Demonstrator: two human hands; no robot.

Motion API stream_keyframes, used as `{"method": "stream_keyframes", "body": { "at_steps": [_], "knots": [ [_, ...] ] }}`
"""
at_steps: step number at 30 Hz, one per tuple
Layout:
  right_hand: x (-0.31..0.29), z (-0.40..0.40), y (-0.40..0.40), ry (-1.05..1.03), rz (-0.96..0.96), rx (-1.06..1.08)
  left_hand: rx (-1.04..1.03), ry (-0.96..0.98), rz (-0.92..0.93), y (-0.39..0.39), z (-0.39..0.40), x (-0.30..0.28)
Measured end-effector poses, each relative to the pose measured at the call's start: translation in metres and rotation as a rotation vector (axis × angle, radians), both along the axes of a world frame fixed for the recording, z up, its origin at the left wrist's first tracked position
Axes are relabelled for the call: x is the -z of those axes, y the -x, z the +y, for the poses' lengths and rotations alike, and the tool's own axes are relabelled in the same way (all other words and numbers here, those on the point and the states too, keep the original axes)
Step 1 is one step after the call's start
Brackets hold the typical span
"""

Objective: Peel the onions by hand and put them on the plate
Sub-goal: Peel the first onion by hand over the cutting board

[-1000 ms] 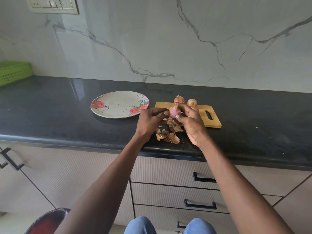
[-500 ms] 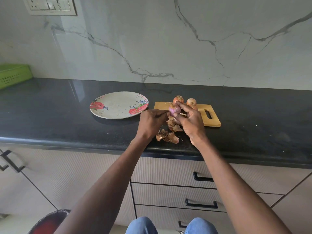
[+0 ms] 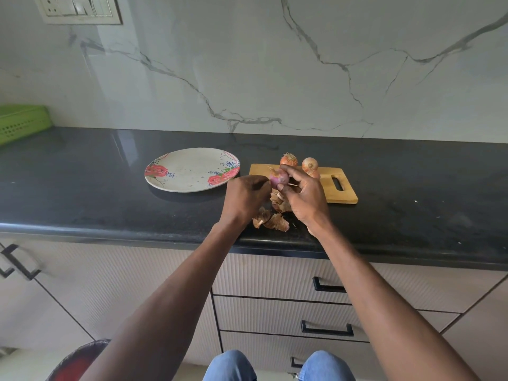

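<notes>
From my remote seat I see the right hand (image 3: 303, 196) gripping a small, partly peeled purple-pink onion (image 3: 278, 177) between its thumb and curled fingers, held just above the near left corner of the rectangular wooden cutting board (image 3: 341, 195) with a slot handle. The left hand (image 3: 246, 198) sits at the onion's 9 o'clock, fingers curled in toward it; its fingertips meet the onion's left side, though I cannot tell whether they pinch a strip of skin. At the onion's 6 o'clock, between and below both wrists, a loose heap of dry brown onion skins (image 3: 272, 220) lies on the black speckled stone table (image 3: 110, 188), partly over the board's near edge. At 12 to 1 o'clock from the held onion, two unpeeled golden-brown onions (image 3: 289, 160) stand side by side at the far edge of the board, and a third small bit of orange onion shows just behind my right knuckles. At 9 o'clock, apart from the board, rests the round white plate with red roses printed on its rim (image 3: 176, 182), carrying no onions. Far off at 10 o'clock a green perforated plastic basket (image 3: 22, 122) sits against the white marble-veined wall (image 3: 275, 64).
</notes>
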State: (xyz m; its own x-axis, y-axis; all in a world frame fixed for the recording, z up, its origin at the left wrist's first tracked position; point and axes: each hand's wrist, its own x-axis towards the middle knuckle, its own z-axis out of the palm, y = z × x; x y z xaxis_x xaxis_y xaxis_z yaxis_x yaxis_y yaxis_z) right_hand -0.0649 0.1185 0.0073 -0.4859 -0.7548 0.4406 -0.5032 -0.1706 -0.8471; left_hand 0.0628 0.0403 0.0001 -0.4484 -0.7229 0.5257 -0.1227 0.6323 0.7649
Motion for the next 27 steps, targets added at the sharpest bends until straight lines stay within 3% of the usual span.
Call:
{"method": "stream_keyframes", "body": {
  "at_steps": [5,9,14,20,27],
  "knots": [
    [0.000,0.001,0.002,0.012,-0.104,-0.009,-0.024,-0.021,-0.014,0.001,-0.001,0.000],
    [0.004,-0.002,0.005,0.031,-0.137,-0.018,-0.064,-0.100,0.080,-0.001,0.000,-0.003],
    [0.006,-0.004,0.009,0.059,-0.158,-0.040,0.089,-0.137,0.078,-0.001,-0.002,-0.003],
    [0.006,-0.002,0.007,0.062,-0.202,-0.094,0.279,-0.493,0.297,-0.005,-0.014,0.001],
    [0.006,-0.002,0.009,0.057,-0.228,-0.110,0.295,-0.479,0.319,-0.006,-0.012,-0.001]
  ]
}}
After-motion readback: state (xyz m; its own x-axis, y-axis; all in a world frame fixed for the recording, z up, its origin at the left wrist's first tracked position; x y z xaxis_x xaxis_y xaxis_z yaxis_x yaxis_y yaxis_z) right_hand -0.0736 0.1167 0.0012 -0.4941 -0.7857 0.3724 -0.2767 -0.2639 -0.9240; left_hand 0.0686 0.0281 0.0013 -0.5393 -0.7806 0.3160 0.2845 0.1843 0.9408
